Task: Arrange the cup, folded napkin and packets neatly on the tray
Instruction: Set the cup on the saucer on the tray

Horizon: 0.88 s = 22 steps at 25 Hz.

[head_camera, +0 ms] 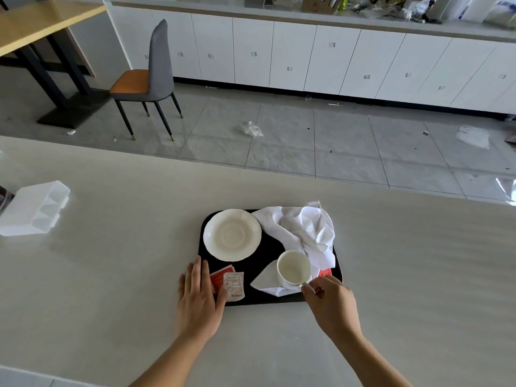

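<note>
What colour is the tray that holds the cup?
The tray is black; the head view shows it clearly.

A pale counter (111, 275) is stretching across the near side. Beyond it, grey floor tiles (349, 146) are catching soft light, a crumpled plastic scrap (252, 129) lying on them. White cabinets (307, 60) are running along the far wall under a cluttered worktop (279, 11). Far left, a grey chair (156, 74) is standing beside a wooden table (33, 20).

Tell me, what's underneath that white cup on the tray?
A corner of the white napkin spreads beneath the cup, over the black tray. The right hand pinches the cup's handle. Anything beneath its base or that napkin corner is covered.
</note>
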Each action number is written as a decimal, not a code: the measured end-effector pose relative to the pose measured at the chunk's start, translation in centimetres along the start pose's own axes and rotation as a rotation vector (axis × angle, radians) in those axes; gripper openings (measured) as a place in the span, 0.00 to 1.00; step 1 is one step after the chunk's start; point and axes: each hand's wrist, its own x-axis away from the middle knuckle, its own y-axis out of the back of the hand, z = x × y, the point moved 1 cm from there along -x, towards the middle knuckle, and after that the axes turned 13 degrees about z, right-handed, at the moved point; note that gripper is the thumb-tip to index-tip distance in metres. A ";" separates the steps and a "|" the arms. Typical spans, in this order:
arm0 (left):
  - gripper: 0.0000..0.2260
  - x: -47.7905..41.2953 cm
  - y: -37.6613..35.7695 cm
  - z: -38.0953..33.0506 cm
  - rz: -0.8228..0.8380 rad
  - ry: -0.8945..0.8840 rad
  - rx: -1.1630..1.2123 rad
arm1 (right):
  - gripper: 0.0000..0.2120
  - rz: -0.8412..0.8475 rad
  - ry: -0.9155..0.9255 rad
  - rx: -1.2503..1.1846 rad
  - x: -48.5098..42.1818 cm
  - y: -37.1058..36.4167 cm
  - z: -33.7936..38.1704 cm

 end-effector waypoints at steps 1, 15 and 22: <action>0.36 0.0 -0.1 0.1 -0.002 0.002 0.002 | 0.15 -0.019 0.019 -0.008 0.0 -0.2 0.2; 0.35 -0.1 -0.5 0.3 -0.012 0.028 0.007 | 0.15 0.075 0.086 -0.067 -7.4 -5.1 11.8; 0.36 -0.1 -0.4 0.2 -0.014 0.037 -0.023 | 0.15 0.046 0.043 -0.075 -8.8 -7.2 12.2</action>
